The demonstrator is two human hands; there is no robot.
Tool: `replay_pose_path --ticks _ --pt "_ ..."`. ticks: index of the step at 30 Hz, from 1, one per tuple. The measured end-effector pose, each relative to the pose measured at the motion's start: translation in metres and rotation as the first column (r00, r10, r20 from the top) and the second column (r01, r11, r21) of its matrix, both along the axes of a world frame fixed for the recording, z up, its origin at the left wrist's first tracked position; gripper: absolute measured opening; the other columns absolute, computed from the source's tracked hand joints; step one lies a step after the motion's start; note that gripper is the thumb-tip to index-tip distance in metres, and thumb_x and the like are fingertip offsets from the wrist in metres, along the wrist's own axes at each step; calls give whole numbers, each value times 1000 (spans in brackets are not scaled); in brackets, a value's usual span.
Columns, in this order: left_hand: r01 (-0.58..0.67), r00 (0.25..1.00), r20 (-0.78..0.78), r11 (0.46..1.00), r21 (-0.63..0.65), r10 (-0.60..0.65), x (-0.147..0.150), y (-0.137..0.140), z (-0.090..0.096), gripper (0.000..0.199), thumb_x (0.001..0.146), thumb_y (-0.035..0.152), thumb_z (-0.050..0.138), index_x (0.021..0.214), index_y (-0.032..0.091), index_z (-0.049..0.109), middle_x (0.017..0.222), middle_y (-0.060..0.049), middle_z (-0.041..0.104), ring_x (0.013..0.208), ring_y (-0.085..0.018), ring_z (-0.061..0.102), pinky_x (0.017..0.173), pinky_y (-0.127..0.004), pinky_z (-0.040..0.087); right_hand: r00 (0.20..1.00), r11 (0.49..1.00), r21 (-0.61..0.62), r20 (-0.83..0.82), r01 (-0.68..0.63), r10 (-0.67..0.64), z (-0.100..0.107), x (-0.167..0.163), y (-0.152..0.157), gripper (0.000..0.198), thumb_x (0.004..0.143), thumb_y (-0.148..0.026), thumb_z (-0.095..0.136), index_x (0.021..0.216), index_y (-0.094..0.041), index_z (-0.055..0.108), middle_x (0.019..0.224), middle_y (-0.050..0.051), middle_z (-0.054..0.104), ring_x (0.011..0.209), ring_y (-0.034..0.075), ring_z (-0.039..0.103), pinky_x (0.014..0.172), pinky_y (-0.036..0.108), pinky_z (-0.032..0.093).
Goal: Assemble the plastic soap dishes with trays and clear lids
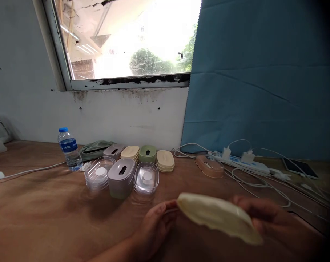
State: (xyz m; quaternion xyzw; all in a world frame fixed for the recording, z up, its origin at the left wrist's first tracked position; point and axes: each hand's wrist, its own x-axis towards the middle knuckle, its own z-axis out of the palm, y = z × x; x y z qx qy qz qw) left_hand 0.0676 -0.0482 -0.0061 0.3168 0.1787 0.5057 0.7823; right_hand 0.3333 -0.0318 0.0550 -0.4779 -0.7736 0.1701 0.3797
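Note:
In front of me a pale cream oval lid (pixel 216 216) is raised above the table, tilted and blurred by motion. My right hand (pixel 271 214) grips its right end, with the thumb on the near side and fingers behind. At the other end my left hand (pixel 158 223) has its fingers curled against the lid's edge, partly hidden behind it. Beyond my left hand stand a clear container stack (pixel 146 178) and a mauve-lidded box (pixel 121 178).
Farther back are another clear container stack (pixel 98 174), cream lids (pixel 165 161), a green-topped box (pixel 148 154), a water bottle (pixel 69 149) and a green pouch (pixel 95 149). To the right lie a peach lid (pixel 210 166), a power strip (pixel 244 163), tangled white cables (pixel 257 183) and a phone (pixel 300 167).

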Motion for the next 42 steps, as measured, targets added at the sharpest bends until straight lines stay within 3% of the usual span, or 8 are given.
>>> replay_pose_path --ticks 2,5,8,10,13,30,37,42 --pt "-22 999 -44 996 -91 18 1 1 -2 32 66 26 67 95 14 63 106 -9 58 101 -20 53 97 -33 27 995 991 -93 13 -100 102 19 -10 17 33 77 -52 44 81 -25 62 70 5 64 63 20 61 54 32 51" --pt "14 995 -99 996 -89 -23 2 2 -3 27 63 17 67 89 10 65 95 -10 62 89 -19 57 91 -33 33 975 975 217 224 -51 1 33 -34 61 27 80 -44 47 88 -23 61 88 6 63 81 22 59 70 33 48" --pt "58 990 -127 997 -55 -64 2 3 -2 17 63 15 64 78 7 66 77 -9 64 75 -16 59 80 -29 38 851 898 416 515 -143 -103 21 -64 111 26 87 -34 40 96 -19 59 94 8 63 86 22 58 76 34 43" --pt "65 986 -149 996 -57 -73 3 4 -2 15 62 16 64 74 6 66 67 -7 63 67 -14 58 72 -27 39 749 890 407 650 -203 -126 5 -83 138 22 87 -27 41 95 -18 60 92 8 63 84 21 58 73 32 42" --pt "65 982 -171 995 -77 -77 4 5 -2 16 60 18 64 70 5 65 59 -6 60 59 -12 57 65 -25 38 725 893 397 677 -213 -129 -14 -105 161 19 86 -21 43 94 -16 60 90 9 62 84 21 57 72 31 41" --pt "80 969 -228 993 -90 -98 6 7 -1 15 56 18 64 64 5 65 55 -4 57 54 -10 53 62 -25 36 754 881 414 648 -226 -111 -34 -118 163 29 85 -25 41 110 -16 53 102 10 58 96 23 51 84 35 37" --pt "76 965 -244 993 -95 -97 6 6 1 16 55 18 64 63 5 64 55 -4 57 54 -10 52 61 -26 35 822 858 505 523 -89 -223 -40 -103 154 46 79 -29 45 121 -11 40 119 16 46 110 28 41 93 41 31" --pt "80 957 -271 993 -89 -102 6 6 2 16 56 19 64 64 6 64 55 -4 56 55 -11 52 61 -25 35 748 808 483 384 337 -541 -35 -56 165 52 72 -35 53 117 -12 42 123 20 39 114 36 35 92 46 29"
